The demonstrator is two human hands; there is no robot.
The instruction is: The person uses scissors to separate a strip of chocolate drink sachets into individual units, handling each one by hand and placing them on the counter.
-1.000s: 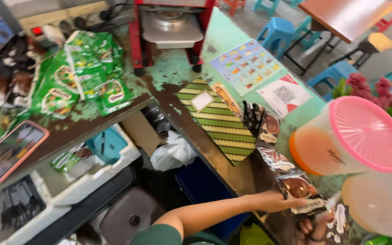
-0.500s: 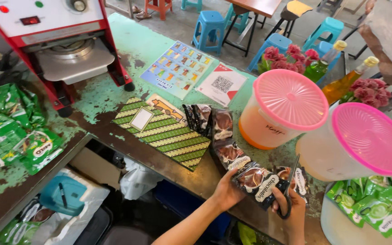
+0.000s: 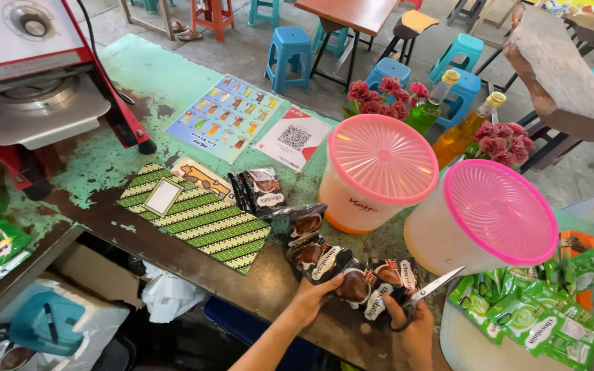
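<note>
A strip of dark brown chocolate drink sachets (image 3: 317, 251) lies on the worn green counter (image 3: 173, 75), running from mid-counter to the front edge. My left hand (image 3: 309, 295) grips the near end of the strip. My right hand (image 3: 410, 326) holds a pair of scissors (image 3: 426, 294), blades apart and pointing up right, just beside the last sachets (image 3: 372, 285). Another small stack of brown sachets (image 3: 259, 189) sits farther back.
Two tubs with pink lids (image 3: 379, 158) (image 3: 496, 203) stand right of the strip. Green sachets (image 3: 537, 309) lie at the right, a red cup-sealing machine (image 3: 29, 75) at the left. A striped green mat (image 3: 194, 216), menu sheets (image 3: 225, 117), flowers (image 3: 386, 93) and bottles (image 3: 465, 127) are nearby.
The view has swung right and settled over the counter. The sachet strip has slid toward the front edge between my hands, and the scissors now point up right with open blades.
</note>
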